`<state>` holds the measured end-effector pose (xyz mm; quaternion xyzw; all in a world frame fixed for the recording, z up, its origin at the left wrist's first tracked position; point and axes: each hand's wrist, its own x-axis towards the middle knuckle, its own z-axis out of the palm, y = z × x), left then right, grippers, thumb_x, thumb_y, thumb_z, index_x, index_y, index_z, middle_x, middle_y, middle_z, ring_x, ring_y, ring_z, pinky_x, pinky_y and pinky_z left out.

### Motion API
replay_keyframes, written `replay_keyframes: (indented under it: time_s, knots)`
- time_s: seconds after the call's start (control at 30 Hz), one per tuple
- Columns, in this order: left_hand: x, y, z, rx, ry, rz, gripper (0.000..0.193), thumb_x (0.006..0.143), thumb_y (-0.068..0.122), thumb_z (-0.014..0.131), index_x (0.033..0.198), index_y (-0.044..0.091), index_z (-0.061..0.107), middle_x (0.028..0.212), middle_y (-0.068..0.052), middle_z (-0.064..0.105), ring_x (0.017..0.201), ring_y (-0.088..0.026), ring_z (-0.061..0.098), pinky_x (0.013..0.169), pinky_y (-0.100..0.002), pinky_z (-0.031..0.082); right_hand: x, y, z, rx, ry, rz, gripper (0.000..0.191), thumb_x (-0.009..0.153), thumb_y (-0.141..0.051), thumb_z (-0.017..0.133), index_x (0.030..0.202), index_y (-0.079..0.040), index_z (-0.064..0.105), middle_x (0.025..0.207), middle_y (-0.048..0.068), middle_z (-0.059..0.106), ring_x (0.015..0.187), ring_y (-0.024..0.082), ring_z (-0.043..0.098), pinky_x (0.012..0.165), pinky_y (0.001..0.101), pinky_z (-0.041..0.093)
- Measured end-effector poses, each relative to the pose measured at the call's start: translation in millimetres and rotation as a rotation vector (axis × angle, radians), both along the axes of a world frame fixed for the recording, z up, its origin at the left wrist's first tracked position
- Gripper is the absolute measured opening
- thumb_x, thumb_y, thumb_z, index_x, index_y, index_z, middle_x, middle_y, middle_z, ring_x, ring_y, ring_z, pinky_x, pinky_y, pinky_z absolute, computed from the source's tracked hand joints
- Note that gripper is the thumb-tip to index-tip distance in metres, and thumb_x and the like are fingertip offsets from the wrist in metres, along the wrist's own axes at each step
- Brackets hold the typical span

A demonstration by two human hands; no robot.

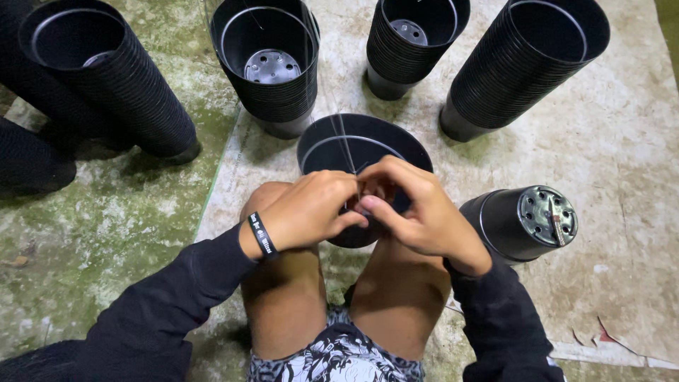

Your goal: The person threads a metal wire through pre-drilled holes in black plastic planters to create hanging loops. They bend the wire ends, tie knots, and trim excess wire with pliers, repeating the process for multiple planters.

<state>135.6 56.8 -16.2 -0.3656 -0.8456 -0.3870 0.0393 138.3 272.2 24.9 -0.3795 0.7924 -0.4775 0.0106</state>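
Down at the near edge: a patterned black-and-white pair of shorts (339, 357) and two bare knees, black sleeves reaching in from both sides. Just above the knees the hands meet. The left hand (311, 209), a black wristband (262, 234) on its wrist, is curled tight with fingertips pinched together; the right hand (417, 209) is curled the same way, fingers pressed against the left's. Both pinch a thin wire (346, 145) at the rim of a single black plastic pot (364, 141), which sits between the knees, mouth up and tilted toward the camera. What exactly the fingertips clamp is hidden.

Just right of the right wrist, another black plastic pot lying on its side (520, 223) shows its perforated base.

Farther off, four tall stacks of nested black pots: far left (113, 85) leaning over the mossy concrete floor (106, 233), then centre (272, 67), next (410, 42) and far right (520, 64), standing on a pale, worn sheet (615, 155).
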Motion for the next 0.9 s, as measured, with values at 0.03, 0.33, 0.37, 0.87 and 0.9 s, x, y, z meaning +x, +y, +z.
replay_keyframes:
  time_s: [0.03,0.33,0.37,0.87,0.9]
  knots:
    - [3,0,-2,-0.007,-0.029,0.018,0.029,0.077,0.023,0.084,0.082,0.0,0.068,0.083,-0.018,0.07,0.083,-0.039,0.068,0.071,-0.047,0.053,1,-6,0,0.009,0.028,-0.007,0.021,0.094,-0.009,0.073,0.11,0.0,0.065,0.093,0.009,0.064,0.08,0.016,0.062,0.074,0.0279,0.051]
    - [9,0,-3,0.086,-0.117,0.034,0.02,0.076,0.015,0.079,0.087,0.001,0.07,0.087,-0.018,0.073,0.083,-0.036,0.072,0.073,-0.044,0.057,-5,-14,-28,-0.252,-0.36,0.057,0.005,0.101,-0.001,0.063,0.105,0.0,0.059,0.094,0.002,0.055,0.079,0.008,0.057,0.07,0.0241,0.048]
    - [13,0,-3,0.09,-0.139,0.05,0.02,0.077,0.016,0.079,0.087,0.001,0.07,0.087,-0.017,0.073,0.083,-0.036,0.072,0.073,-0.044,0.056,-4,-11,-32,-0.285,-0.367,0.062,0.006,0.102,0.0,0.062,0.106,0.0,0.057,0.097,0.003,0.054,0.083,0.009,0.056,0.075,0.0244,0.048]
    - [35,-8,-9,0.086,0.049,-0.002,0.018,0.091,0.02,0.072,0.102,0.007,0.066,0.096,-0.004,0.067,0.094,-0.022,0.064,0.089,-0.04,0.038,7,0,-30,-0.245,-0.444,0.015,0.008,0.102,0.0,0.061,0.108,0.0,0.056,0.101,0.005,0.059,0.089,0.009,0.059,0.079,0.0256,0.05]
    - [37,-8,-10,0.091,0.084,0.011,0.019,0.091,0.02,0.072,0.103,0.006,0.065,0.096,-0.004,0.067,0.095,-0.023,0.064,0.089,-0.04,0.038,7,1,-28,-0.234,-0.472,0.019,0.01,0.101,0.0,0.062,0.109,0.0,0.056,0.1,0.005,0.06,0.089,0.009,0.06,0.08,0.0256,0.051]
